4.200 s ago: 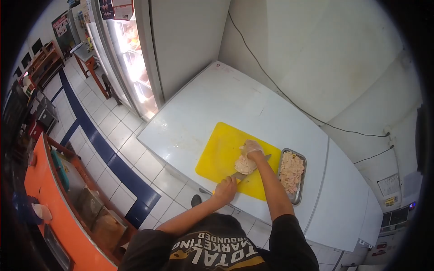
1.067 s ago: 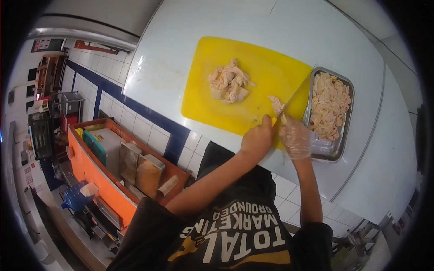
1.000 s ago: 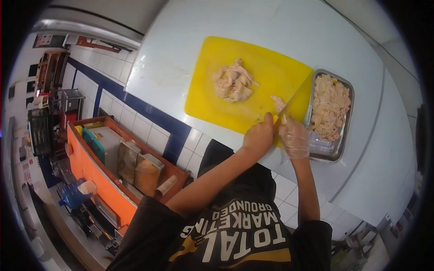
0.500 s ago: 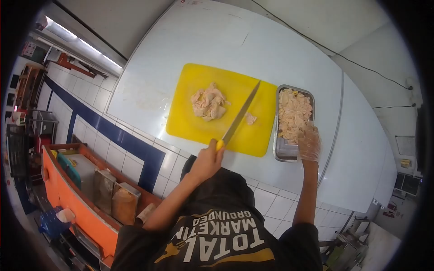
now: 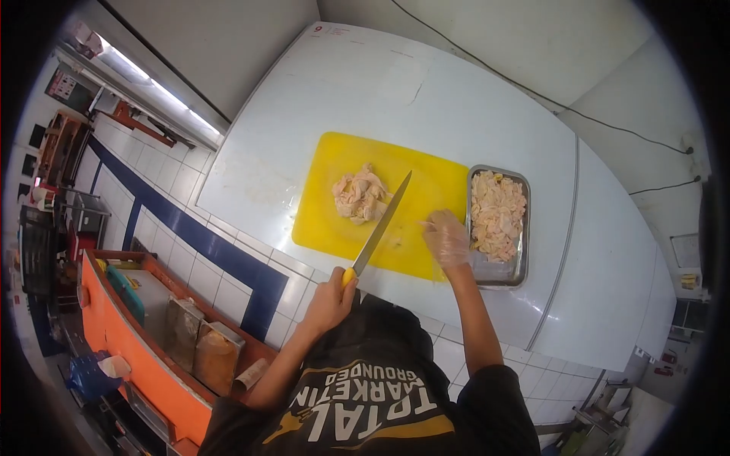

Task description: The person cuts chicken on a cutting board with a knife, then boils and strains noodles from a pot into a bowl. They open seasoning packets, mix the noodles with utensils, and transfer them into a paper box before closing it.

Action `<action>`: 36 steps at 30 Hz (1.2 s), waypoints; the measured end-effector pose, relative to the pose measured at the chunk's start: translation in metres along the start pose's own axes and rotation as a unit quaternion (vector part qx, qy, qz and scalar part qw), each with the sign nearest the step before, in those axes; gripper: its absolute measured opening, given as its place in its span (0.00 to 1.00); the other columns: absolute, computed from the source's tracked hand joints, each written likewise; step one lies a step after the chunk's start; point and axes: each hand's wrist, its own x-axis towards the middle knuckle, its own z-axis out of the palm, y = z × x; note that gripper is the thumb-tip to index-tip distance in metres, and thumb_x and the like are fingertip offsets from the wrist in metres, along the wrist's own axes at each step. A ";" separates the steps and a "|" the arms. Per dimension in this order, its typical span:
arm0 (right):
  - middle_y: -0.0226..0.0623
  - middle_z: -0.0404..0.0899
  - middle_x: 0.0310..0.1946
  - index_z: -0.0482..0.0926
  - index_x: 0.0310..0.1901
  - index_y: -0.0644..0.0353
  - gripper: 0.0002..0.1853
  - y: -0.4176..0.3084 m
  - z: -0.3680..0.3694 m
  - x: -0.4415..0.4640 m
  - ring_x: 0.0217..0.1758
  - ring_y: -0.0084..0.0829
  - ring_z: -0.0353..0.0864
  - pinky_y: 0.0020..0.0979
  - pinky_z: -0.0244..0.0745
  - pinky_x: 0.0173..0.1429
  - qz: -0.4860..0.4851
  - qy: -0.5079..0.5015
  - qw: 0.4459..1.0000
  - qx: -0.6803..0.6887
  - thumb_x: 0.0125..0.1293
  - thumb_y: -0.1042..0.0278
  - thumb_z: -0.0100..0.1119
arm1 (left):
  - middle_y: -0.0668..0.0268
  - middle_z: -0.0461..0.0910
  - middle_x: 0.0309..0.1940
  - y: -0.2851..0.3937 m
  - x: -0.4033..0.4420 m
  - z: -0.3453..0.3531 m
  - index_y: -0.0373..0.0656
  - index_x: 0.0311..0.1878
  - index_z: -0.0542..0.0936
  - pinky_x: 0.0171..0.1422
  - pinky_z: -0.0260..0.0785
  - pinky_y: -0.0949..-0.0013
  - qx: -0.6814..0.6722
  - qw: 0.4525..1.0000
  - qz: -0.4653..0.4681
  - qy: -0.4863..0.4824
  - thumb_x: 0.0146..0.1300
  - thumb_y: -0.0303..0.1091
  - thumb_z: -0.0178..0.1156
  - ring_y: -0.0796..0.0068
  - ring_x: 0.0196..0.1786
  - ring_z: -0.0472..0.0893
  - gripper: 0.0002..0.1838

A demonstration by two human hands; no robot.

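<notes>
Left hand (image 5: 331,300) clenched round knife (image 5: 384,224) slanting over board (image 5: 418,201), gloved right hand (image 5: 446,237) over board's right part, can't tell if pinching, meat (image 5: 360,194) on board's left part, tray (image 5: 498,273) of pieces (image 5: 498,216) just right of board

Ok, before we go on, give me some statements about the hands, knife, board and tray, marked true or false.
1. The left hand holds the knife. True.
2. The left hand wears a glove. False: it is bare; the right hand wears a clear one.
3. A meat pile lies on the board. True.
4. The knife's handle is black. False: it is yellow.
5. The tray is empty. False: meat pieces fill most of it.
</notes>
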 end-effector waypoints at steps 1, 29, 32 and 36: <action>0.47 0.78 0.33 0.80 0.35 0.59 0.06 0.002 -0.016 -0.003 0.40 0.52 0.80 0.48 0.75 0.44 -0.001 0.039 0.999 -0.023 0.62 0.67 0.62 | 0.37 0.78 0.26 -0.003 -0.004 -0.002 0.37 0.46 0.69 0.34 0.67 0.39 -0.002 1.000 -0.004 0.000 0.74 0.38 0.56 0.31 0.33 0.78 0.13; 0.57 0.80 0.50 0.77 0.57 0.60 0.23 0.013 0.026 0.089 0.56 0.54 0.78 0.48 0.72 0.61 -0.060 -0.306 0.950 -0.033 0.71 0.51 0.50 | 0.37 0.77 0.25 -0.008 -0.056 -0.033 0.37 0.45 0.67 0.37 0.67 0.37 -0.010 0.995 -0.096 -0.032 0.76 0.42 0.52 0.29 0.33 0.77 0.15; 0.54 0.83 0.47 0.81 0.51 0.61 0.19 0.000 0.009 0.051 0.52 0.53 0.81 0.49 0.74 0.58 -0.007 -0.281 0.955 -0.092 0.71 0.56 0.48 | 0.38 0.77 0.24 0.004 -0.036 -0.028 0.37 0.45 0.67 0.35 0.68 0.37 0.001 0.997 -0.064 -0.038 0.75 0.41 0.53 0.29 0.31 0.77 0.15; 0.47 0.86 0.40 0.85 0.39 0.60 0.14 -0.010 -0.004 0.019 0.44 0.50 0.85 0.49 0.79 0.50 0.000 -0.208 0.968 -0.140 0.68 0.63 0.50 | 0.39 0.77 0.21 0.023 -0.003 -0.006 0.35 0.44 0.67 0.33 0.70 0.38 0.034 0.999 -0.006 -0.036 0.75 0.40 0.53 0.32 0.28 0.78 0.15</action>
